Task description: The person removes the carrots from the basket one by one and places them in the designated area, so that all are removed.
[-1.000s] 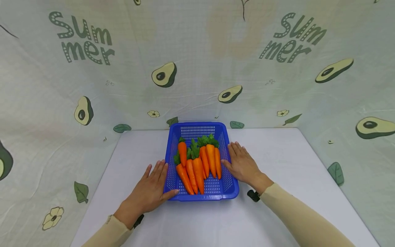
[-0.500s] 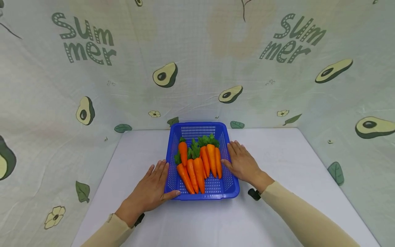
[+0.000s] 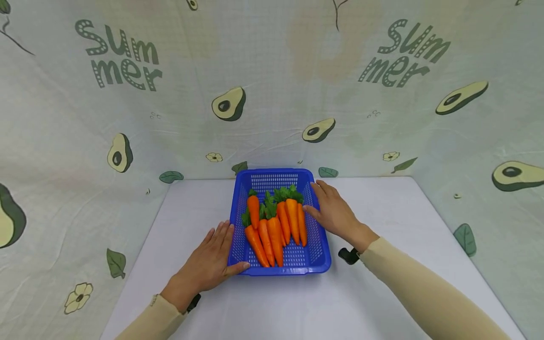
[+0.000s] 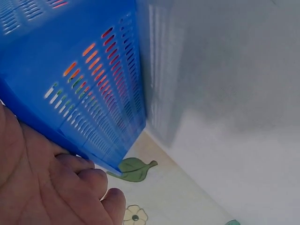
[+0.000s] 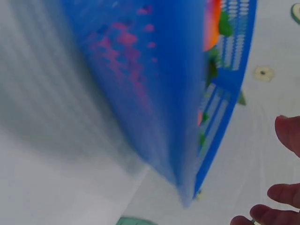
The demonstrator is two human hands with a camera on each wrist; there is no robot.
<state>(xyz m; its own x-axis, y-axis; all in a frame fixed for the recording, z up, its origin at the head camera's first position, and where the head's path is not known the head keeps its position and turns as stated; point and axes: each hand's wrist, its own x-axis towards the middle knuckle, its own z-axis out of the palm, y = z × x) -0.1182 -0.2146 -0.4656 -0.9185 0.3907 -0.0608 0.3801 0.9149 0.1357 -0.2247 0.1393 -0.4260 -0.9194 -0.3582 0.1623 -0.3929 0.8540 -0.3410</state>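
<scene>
In the head view a blue plastic basket (image 3: 238, 208) with slotted walls stands on the white table, several carrots (image 3: 275, 241) with green tops lying inside it. My left hand (image 3: 208, 259) rests along the basket's near left corner, fingers straight, thumb over the front rim. The left wrist view has that hand (image 4: 61, 183) against the basket's rim. Over the right rim is my right hand (image 3: 337, 212), fingers extended and holding nothing. In the right wrist view its fingertips (image 5: 281, 192) show apart from the blurred basket wall (image 5: 140, 70).
The white table (image 3: 382, 208) runs to a cloth backdrop (image 3: 272, 71) printed with avocados, leaves and lettering, which also rises at both sides. A black wrist device (image 3: 349, 255) sits under the right wrist.
My right hand has lifted off the basket's right side and shifted slightly up and away from me. My left hand and the carrots stay as they were.
</scene>
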